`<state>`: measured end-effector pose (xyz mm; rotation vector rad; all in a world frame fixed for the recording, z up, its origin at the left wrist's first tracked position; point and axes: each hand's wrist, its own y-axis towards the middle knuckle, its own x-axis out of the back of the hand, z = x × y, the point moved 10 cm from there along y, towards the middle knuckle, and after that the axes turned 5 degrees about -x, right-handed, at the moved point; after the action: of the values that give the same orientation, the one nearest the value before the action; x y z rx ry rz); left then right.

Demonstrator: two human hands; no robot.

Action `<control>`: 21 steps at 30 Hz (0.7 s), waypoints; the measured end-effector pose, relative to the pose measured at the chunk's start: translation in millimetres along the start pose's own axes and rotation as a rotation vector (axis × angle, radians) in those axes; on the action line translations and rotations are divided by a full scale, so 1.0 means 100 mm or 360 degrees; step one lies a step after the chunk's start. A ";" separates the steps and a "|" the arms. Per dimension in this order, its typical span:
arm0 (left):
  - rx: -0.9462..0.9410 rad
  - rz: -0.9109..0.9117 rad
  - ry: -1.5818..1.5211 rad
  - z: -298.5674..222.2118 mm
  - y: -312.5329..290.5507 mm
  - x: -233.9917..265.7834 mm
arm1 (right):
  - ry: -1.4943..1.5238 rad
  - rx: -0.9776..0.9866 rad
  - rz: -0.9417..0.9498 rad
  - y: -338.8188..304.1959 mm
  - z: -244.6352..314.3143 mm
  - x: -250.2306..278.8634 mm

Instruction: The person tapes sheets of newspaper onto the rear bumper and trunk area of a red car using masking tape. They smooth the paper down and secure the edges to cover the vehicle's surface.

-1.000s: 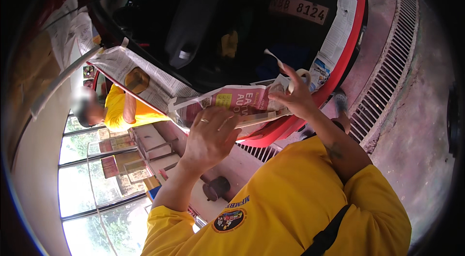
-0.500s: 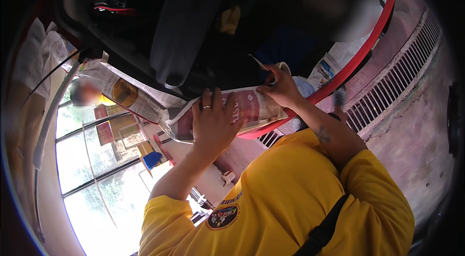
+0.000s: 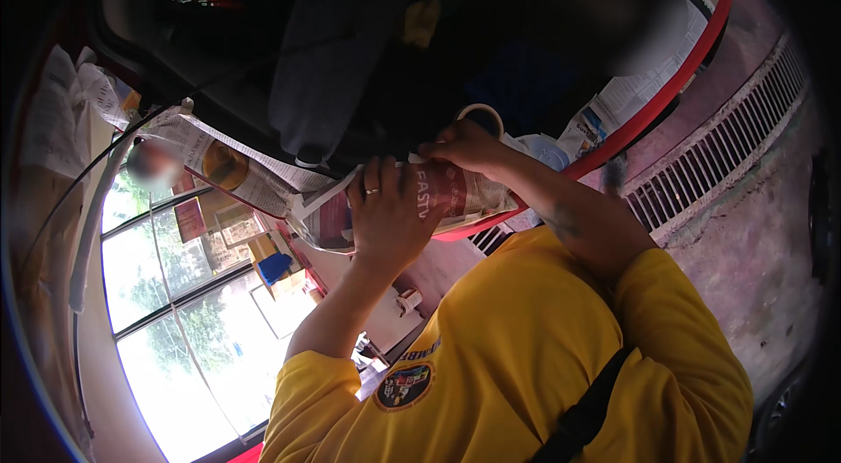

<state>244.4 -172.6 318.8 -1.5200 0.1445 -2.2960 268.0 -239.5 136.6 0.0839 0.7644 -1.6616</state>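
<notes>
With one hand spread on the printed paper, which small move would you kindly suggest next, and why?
I would probably press the right hand along the upper edge of the printed paper: it is already at that edge, a tape roll is right beside it, and the left hand lies spread over the sheet, seemingly steadying it.

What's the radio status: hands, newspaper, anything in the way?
Left hand spread on pink-printed newspaper. Right hand curled at newspaper's upper edge, grip unclear. Cream tape roll by right hand's knuckles; nothing plainly blocking either hand.
</notes>
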 end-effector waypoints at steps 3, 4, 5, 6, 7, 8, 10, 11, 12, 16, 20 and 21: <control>0.0037 0.0032 -0.0003 0.01 0.01 0.01 | -0.0190 0.0123 -0.0035 0.15 -0.01 -0.03; 0.0043 0.0036 0.0001 0.02 0.01 0.00 | -0.0229 0.0144 -0.0050 0.14 0.03 -0.02; 0.0049 0.0039 0.0005 0.03 0.00 -0.01 | -0.0267 0.0166 -0.0065 0.12 0.07 -0.01; 0.0053 0.0041 0.0009 0.04 0.00 -0.02 | -0.0313 0.0135 -0.0045 0.12 0.07 -0.02; 0.0062 0.0018 -0.0004 0.04 0.00 -0.01 | -0.0361 0.0101 -0.0023 0.10 0.07 -0.03; 0.0071 -0.0006 -0.0017 0.05 0.00 -0.01 | -0.0408 0.0068 -0.0003 0.10 0.07 -0.04; 0.0076 -0.0002 -0.0001 0.03 0.01 0.00 | -0.0663 0.0179 -0.0112 0.07 0.13 0.02; 0.0073 0.0026 0.0027 0.01 0.03 0.01 | -0.0791 0.0234 -0.0166 0.05 0.17 0.03; 0.0070 0.0053 0.0055 0.00 0.03 0.01 | -0.0872 0.0207 -0.0176 0.04 0.15 0.03; 0.0090 0.0134 0.0081 0.08 0.04 -0.06 | -0.0907 0.0223 -0.0306 -0.04 0.20 0.12; 0.0118 0.0158 0.0132 0.12 0.00 -0.05 | -0.0820 0.0303 -0.0598 -0.12 0.06 0.20; 0.0097 0.0146 0.0153 0.12 -0.03 -0.05 | -0.0890 0.0189 -0.0541 -0.05 -0.04 0.18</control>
<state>255.7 -166.4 320.4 -1.3458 0.1656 -2.2801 257.5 -252.8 127.4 -0.4341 0.2605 -1.9241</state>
